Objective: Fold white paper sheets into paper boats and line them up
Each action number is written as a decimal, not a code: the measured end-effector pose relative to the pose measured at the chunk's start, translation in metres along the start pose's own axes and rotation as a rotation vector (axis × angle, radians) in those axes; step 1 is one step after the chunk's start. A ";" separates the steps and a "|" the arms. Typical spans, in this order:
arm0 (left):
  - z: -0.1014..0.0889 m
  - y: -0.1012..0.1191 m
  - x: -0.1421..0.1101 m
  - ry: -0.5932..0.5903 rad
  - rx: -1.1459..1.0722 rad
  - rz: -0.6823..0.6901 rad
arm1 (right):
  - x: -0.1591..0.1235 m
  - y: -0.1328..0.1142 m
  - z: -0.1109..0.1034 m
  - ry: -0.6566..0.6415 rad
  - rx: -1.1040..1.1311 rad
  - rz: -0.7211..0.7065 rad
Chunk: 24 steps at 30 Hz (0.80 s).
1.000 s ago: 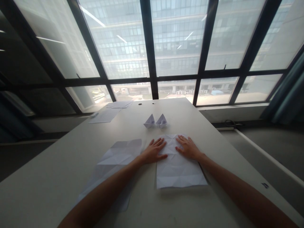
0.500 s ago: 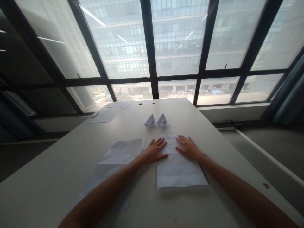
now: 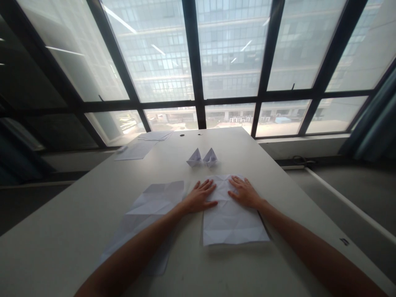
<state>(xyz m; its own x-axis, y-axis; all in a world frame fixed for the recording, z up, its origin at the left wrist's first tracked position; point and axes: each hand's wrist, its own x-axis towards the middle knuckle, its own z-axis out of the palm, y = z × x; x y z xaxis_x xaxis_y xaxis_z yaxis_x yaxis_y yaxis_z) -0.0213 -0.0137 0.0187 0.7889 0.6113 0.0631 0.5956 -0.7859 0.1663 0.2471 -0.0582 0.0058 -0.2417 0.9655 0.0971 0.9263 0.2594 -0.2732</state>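
A creased white paper sheet (image 3: 230, 220) lies flat on the white table (image 3: 278, 177) in front of me. My left hand (image 3: 199, 197) rests palm down on the sheet's upper left part, fingers spread. My right hand (image 3: 244, 192) lies flat on its upper right part, fingers stretched out. A second creased sheet (image 3: 148, 214) lies to the left, partly under my left forearm. Two small folded paper boats (image 3: 202, 158) stand side by side just beyond the sheet.
Loose plain sheets (image 3: 139, 149) lie at the table's far left corner. Two small dark round marks (image 3: 190, 134) sit near the far edge. Large dark-framed windows (image 3: 198, 62) rise behind the table. A small dark mark (image 3: 344, 241) is near the right edge.
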 end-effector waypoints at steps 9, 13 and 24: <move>0.000 0.000 0.000 -0.012 0.007 -0.001 | -0.001 0.001 0.000 0.018 0.010 -0.010; -0.001 0.001 0.000 -0.015 -0.001 -0.004 | 0.000 0.001 0.001 0.020 0.008 -0.013; -0.001 0.001 -0.001 -0.002 0.002 -0.001 | 0.000 0.001 0.001 0.010 0.001 -0.006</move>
<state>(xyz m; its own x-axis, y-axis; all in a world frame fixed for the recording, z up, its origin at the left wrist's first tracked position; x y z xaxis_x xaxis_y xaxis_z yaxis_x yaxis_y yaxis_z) -0.0214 -0.0146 0.0194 0.7884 0.6121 0.0607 0.5970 -0.7853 0.1641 0.2477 -0.0582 0.0049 -0.2441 0.9637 0.1084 0.9246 0.2650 -0.2736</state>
